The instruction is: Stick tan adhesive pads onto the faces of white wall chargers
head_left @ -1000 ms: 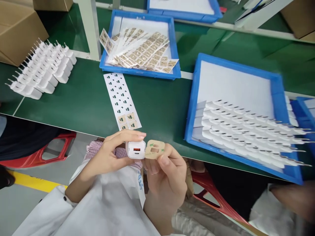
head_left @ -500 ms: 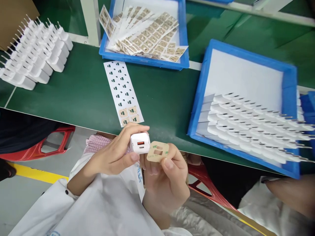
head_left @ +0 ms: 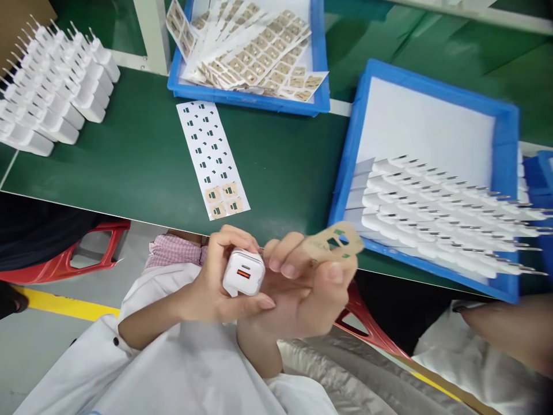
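Note:
My left hand point(head_left: 216, 285) is closed around a white charger point(head_left: 244, 274), its port face turned up toward me with an orange slot and a smaller slot. Close on its right, my right hand point(head_left: 309, 288) pinches a tan adhesive sticker point(head_left: 339, 242) with cut-out holes and small green marks. The sticker is apart from the charger. Beyond my hands, a white backing sheet point(head_left: 211, 153) lies on the green table point(head_left: 129, 167), with several tan stickers on its near end and bare cut-outs above them.
A blue tray point(head_left: 250, 101) at the back holds a heap of sticker sheets. Another blue tray point(head_left: 354, 155) on the right holds rows of white chargers point(head_left: 423, 219) with metal pins. More white chargers point(head_left: 60, 98) stand at the left. A person's arm point(head_left: 510, 328) shows at lower right.
My right hand has moved up and right with the sticker, away from the charger. The charger has turned in my left hand, so its orange slot now sits below the smaller one.

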